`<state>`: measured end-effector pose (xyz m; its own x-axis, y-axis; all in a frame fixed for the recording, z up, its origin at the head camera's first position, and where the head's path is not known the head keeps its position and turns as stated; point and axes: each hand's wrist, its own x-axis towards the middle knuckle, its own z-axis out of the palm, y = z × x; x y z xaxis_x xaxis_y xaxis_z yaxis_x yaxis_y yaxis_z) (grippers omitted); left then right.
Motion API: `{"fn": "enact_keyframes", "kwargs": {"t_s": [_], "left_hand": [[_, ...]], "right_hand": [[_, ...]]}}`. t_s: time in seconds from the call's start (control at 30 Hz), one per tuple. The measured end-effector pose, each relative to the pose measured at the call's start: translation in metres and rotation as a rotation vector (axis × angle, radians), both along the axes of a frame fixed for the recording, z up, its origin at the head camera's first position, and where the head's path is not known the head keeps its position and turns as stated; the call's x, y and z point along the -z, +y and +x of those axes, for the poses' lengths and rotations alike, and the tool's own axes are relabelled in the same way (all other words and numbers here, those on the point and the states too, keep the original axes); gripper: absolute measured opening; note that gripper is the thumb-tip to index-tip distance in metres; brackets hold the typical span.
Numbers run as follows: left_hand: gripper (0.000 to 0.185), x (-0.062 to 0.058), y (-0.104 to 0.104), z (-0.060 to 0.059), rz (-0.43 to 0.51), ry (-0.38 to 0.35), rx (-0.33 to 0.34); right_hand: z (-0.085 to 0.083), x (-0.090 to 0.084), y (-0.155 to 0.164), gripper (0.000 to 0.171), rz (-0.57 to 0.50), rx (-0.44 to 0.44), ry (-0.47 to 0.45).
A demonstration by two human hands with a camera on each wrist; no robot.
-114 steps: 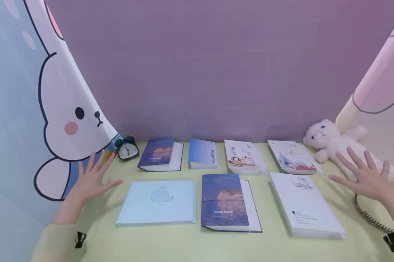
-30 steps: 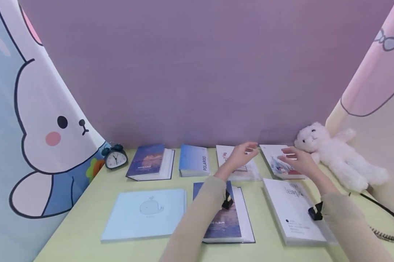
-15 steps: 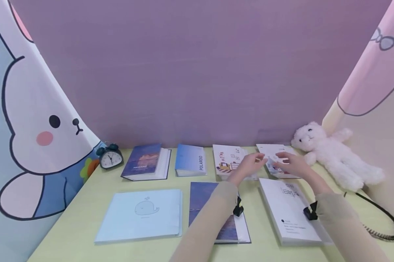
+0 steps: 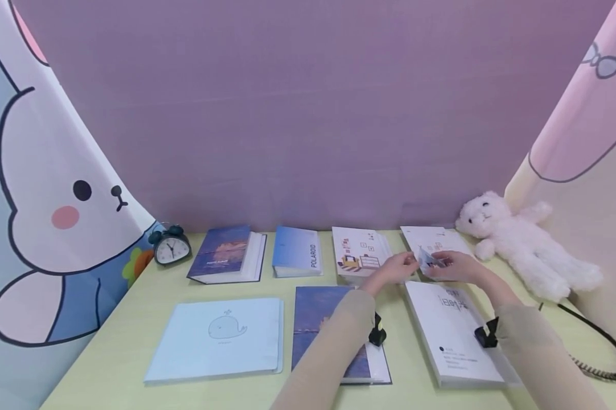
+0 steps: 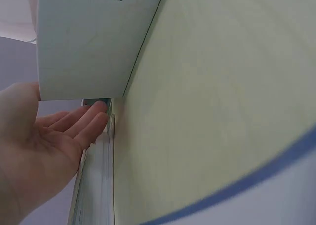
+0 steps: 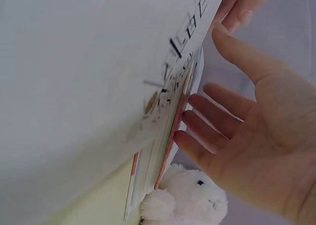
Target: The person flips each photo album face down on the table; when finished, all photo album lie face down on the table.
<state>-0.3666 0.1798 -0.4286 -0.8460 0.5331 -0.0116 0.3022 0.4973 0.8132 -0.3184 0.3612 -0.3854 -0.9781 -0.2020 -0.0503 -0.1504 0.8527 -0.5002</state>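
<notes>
The thin white booklet (image 4: pixel 433 247) with a small coloured drawing on its cover lies at the back right of the pale green surface (image 4: pixel 134 290), between the booklet with the furniture drawing (image 4: pixel 360 250) and the white plush bear (image 4: pixel 523 245). Both hands meet at its near edge. The left hand (image 4: pixel 397 267) touches the near left corner; the left wrist view shows its fingers (image 5: pixel 81 123) straight and relaxed, their tips against the edge of the pages. The right hand (image 4: pixel 454 266) rests on the near right part of the cover; in the right wrist view its fingers (image 6: pixel 217 126) are spread and only slightly bent, the tips at the booklet's edge, so neither hand has closed round it.

Just in front of the booklet lies a large white album (image 4: pixel 454 333) with black lettering, and the right forearm passes over it. To its left is a dark blue photo album (image 4: pixel 318 319), partly covered by the left forearm, and further left a pale blue album with a whale outline (image 4: pixel 218 339).

In the back row, leftward from the furniture booklet, stand a blue Polaroid album (image 4: pixel 296 250), another dark blue album (image 4: pixel 223 253) and a small alarm clock (image 4: pixel 171 246). A black coiled cord (image 4: pixel 602 347) runs along the right edge, below the bear. Curtains with a cartoon rabbit (image 4: pixel 57 216) hang at the left.
</notes>
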Motion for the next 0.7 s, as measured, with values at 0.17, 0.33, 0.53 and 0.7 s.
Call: {"fn": "enact_keyframes", "kwargs": {"t_s": [0.17, 0.33, 0.53, 0.7], "left_hand": [[0.050, 0.0004, 0.0027, -0.0011, 0.055, -0.081, -0.006], [0.064, 0.0001, 0.0024, -0.0037, 0.141, -0.164, -0.002], [0.073, 0.0009, 0.0041, -0.0026, 0.263, -0.281, 0.011], [0.062, 0.0001, 0.0081, 0.0006, 0.187, -0.213, 0.009]], "right_hand": [[0.0008, 0.0002, 0.0000, 0.072, 0.021, -0.033, 0.017], [-0.0015, 0.0017, 0.0009, 0.070, 0.055, -0.065, 0.024], [-0.0002, 0.0014, 0.0017, 0.071, -0.024, -0.043, -0.057], [0.0012, 0.0042, 0.0039, 0.071, -0.015, -0.082, -0.013]]}}
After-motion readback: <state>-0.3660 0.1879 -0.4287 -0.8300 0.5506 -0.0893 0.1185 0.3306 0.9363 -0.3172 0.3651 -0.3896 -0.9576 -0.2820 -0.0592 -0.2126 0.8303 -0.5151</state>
